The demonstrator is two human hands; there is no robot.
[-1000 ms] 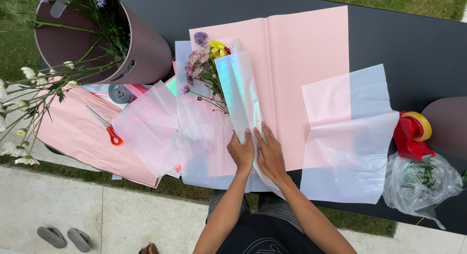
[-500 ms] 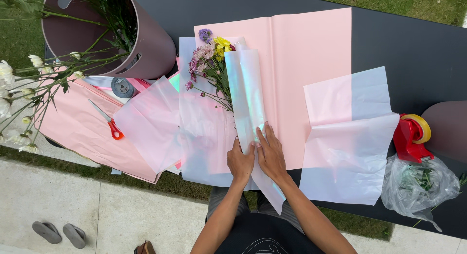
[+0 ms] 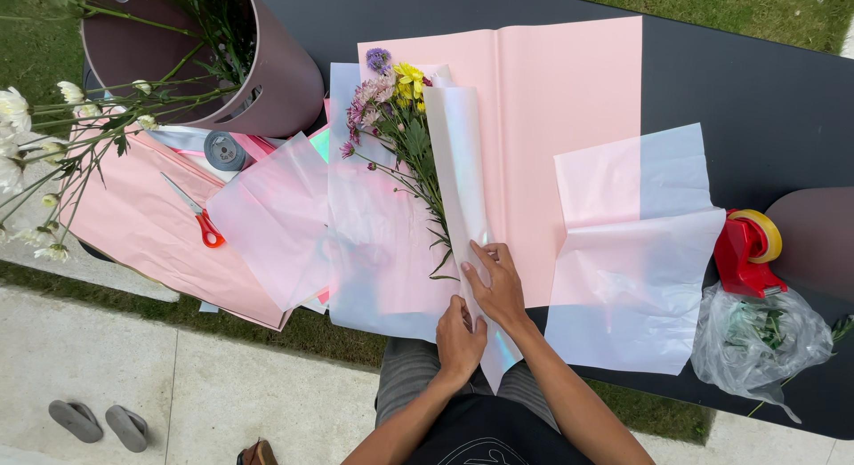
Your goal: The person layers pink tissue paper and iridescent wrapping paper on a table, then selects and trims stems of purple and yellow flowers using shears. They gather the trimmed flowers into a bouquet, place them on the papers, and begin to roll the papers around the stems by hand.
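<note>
Since 1.0 s ago, slid slightly down the iridescent wrap sheet point(image 3: 464, 207), folded over bouquet point(image 3: 400, 136). Right hand point(image 3: 498, 287) flat, pressing fold; left hand point(image 3: 458, 340) pinching lower edge just below. Long axis away from body, flowers at far end.

left hand point(image 3: 459, 340) palm-down, fingers curled | right hand point(image 3: 498, 285) flat, fingers spread

iridescent wrap sheet point(image 3: 463, 185) folded lengthwise over small flower bunch point(image 3: 396, 118), lying on pink paper point(image 3: 569, 118).
</note>
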